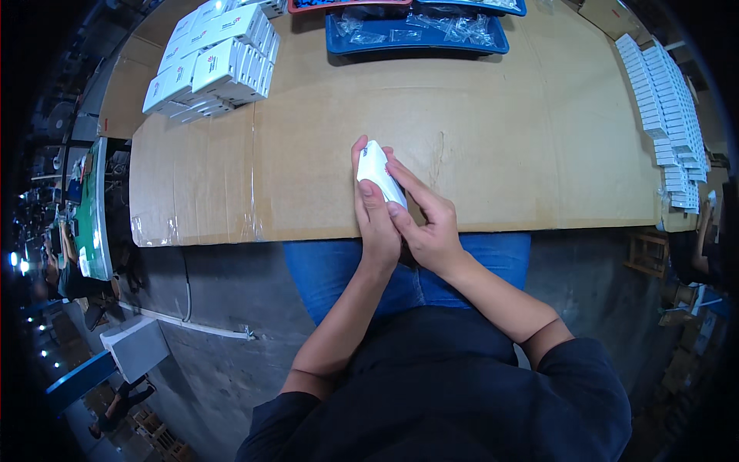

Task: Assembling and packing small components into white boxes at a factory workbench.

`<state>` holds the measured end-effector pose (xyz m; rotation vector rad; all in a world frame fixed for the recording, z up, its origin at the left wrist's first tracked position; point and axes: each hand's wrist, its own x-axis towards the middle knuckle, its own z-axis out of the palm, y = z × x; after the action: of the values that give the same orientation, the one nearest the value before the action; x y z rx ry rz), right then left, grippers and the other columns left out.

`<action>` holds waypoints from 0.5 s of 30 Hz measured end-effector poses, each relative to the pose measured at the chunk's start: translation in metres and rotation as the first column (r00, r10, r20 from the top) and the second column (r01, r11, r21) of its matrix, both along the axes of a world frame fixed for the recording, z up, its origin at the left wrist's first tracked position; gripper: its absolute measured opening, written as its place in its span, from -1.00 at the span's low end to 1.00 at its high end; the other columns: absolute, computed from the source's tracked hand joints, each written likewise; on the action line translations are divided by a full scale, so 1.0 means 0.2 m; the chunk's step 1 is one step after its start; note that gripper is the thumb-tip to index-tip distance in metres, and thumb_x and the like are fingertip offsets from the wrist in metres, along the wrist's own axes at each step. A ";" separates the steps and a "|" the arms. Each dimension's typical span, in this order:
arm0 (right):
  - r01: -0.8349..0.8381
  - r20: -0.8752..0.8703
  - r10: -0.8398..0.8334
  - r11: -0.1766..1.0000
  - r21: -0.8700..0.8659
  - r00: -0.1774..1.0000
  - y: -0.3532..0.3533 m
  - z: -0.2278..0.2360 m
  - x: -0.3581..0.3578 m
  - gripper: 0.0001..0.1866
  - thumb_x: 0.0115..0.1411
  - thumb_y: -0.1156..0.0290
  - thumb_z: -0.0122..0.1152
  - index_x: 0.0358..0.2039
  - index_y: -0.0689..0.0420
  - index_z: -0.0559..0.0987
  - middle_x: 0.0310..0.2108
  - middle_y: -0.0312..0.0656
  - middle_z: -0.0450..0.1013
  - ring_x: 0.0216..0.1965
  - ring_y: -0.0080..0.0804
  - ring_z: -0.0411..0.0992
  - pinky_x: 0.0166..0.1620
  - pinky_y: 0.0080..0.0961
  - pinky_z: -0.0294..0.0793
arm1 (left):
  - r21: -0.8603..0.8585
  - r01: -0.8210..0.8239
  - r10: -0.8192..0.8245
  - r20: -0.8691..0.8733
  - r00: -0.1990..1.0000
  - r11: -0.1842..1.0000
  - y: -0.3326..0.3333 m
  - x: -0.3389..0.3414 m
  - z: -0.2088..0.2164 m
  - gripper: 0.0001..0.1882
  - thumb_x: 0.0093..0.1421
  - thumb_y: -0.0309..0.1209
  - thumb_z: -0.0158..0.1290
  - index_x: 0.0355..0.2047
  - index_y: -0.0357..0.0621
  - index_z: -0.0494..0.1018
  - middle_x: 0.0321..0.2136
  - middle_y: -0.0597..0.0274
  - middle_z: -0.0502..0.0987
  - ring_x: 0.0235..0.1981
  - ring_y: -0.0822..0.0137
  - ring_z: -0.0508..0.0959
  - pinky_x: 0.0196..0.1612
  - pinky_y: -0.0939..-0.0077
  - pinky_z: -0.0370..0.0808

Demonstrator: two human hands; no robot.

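Between both hands, just over the near edge of the cardboard-covered table (323,123), is a small white box (373,163) with a little print at its far end. My left hand (372,219) wraps its left side, thumb pressed on the near part of the top. On the other side, my right hand (431,227) grips it with the fingers along the right face and the thumb at the near end. The box points away from me, slightly tilted to the left. Its underside and parts of its sides are hidden by my fingers.
Stacked white boxes (223,65) stand at the far left. A blue tray (416,51) with clear plastic bags lies at the back, beside part of a red tray (350,6). Tall rows of white boxes (666,115) line the right edge. Other people work at the far left and right.
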<state>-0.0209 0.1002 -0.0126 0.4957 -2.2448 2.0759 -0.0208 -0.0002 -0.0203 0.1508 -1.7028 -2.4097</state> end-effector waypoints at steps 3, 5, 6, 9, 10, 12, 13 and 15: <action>-0.008 -0.104 0.012 0.999 0.039 0.995 0.00 -0.02 0.02 -0.47 0.35 0.47 0.23 0.30 0.36 0.43 0.34 0.27 0.31 0.38 0.10 0.30 0.34 -0.26 0.36 | -0.039 -0.010 0.009 -0.044 0.999 0.999 0.00 0.00 0.01 -0.05 0.44 0.35 -0.41 0.50 -0.20 -0.08 0.25 -0.04 0.31 0.33 0.14 0.29 0.39 0.25 0.18; -0.011 -0.131 0.016 0.999 0.044 0.991 0.00 -0.03 0.02 -0.48 0.36 0.47 0.21 0.30 0.36 0.43 0.34 0.28 0.31 0.38 0.11 0.31 0.34 -0.26 0.37 | -0.049 -0.011 0.008 -0.068 0.998 0.999 0.00 0.01 0.01 -0.04 0.43 0.37 -0.41 0.49 -0.20 -0.07 0.25 -0.04 0.30 0.34 0.14 0.28 0.40 0.24 0.16; -0.015 -0.161 0.023 0.999 0.050 0.987 0.00 -0.03 0.01 -0.49 0.37 0.48 0.19 0.30 0.35 0.43 0.34 0.29 0.30 0.38 0.11 0.31 0.33 -0.26 0.38 | -0.040 -0.006 0.003 -0.074 0.997 0.999 0.00 0.01 0.01 -0.03 0.42 0.38 -0.40 0.49 -0.20 -0.08 0.25 -0.04 0.30 0.35 0.13 0.27 0.41 0.23 0.15; 0.009 -0.196 0.002 0.998 0.057 0.981 0.01 -0.04 0.03 -0.51 0.40 0.47 0.14 0.30 0.36 0.43 0.34 0.30 0.30 0.37 0.13 0.32 0.31 -0.25 0.39 | -0.023 0.013 -0.015 -0.087 0.996 1.000 0.00 0.02 0.00 -0.02 0.42 0.37 -0.36 0.50 -0.22 -0.09 0.28 -0.09 0.27 0.36 0.11 0.26 0.42 0.20 0.14; 0.007 -0.200 0.005 0.998 0.055 0.980 0.01 -0.03 0.03 -0.51 0.40 0.47 0.14 0.30 0.36 0.43 0.34 0.30 0.30 0.37 0.13 0.32 0.31 -0.25 0.39 | -0.016 0.028 -0.030 -0.092 0.995 0.999 0.00 0.01 0.00 -0.02 0.43 0.34 -0.34 0.51 -0.25 -0.10 0.30 -0.14 0.24 0.36 0.08 0.24 0.42 0.18 0.13; 0.024 -0.182 -0.016 0.999 0.044 0.983 0.01 -0.03 0.03 -0.53 0.43 0.45 0.09 0.30 0.37 0.43 0.34 0.30 0.30 0.36 0.12 0.33 0.30 -0.26 0.41 | 0.032 0.030 -0.027 -0.095 0.995 0.999 0.01 0.01 -0.02 -0.02 0.43 0.34 -0.33 0.51 -0.25 -0.11 0.29 -0.14 0.24 0.36 0.09 0.25 0.42 0.18 0.13; 0.023 -0.182 -0.015 0.999 0.043 0.983 0.01 -0.03 0.04 -0.53 0.43 0.45 0.09 0.30 0.37 0.43 0.34 0.30 0.30 0.36 0.12 0.33 0.30 -0.26 0.41 | 0.084 0.035 -0.027 -0.094 0.995 0.996 0.01 0.01 -0.03 -0.02 0.43 0.34 -0.33 0.51 -0.24 -0.11 0.29 -0.13 0.25 0.35 0.10 0.25 0.42 0.19 0.14; 0.012 -0.121 -0.012 1.000 -0.003 0.993 0.00 -0.03 0.04 -0.52 0.46 0.42 0.05 0.31 0.37 0.42 0.35 0.28 0.30 0.38 0.11 0.31 0.32 -0.27 0.38 | 0.081 0.024 -0.016 -0.099 0.995 0.996 0.01 0.02 -0.04 -0.01 0.42 0.35 -0.32 0.51 -0.24 -0.11 0.28 -0.13 0.25 0.35 0.10 0.26 0.42 0.19 0.14</action>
<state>-0.0123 0.1005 -0.0193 0.5891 -2.1729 1.9850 -0.0170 0.0010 -0.0274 0.0257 -1.5721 -2.4592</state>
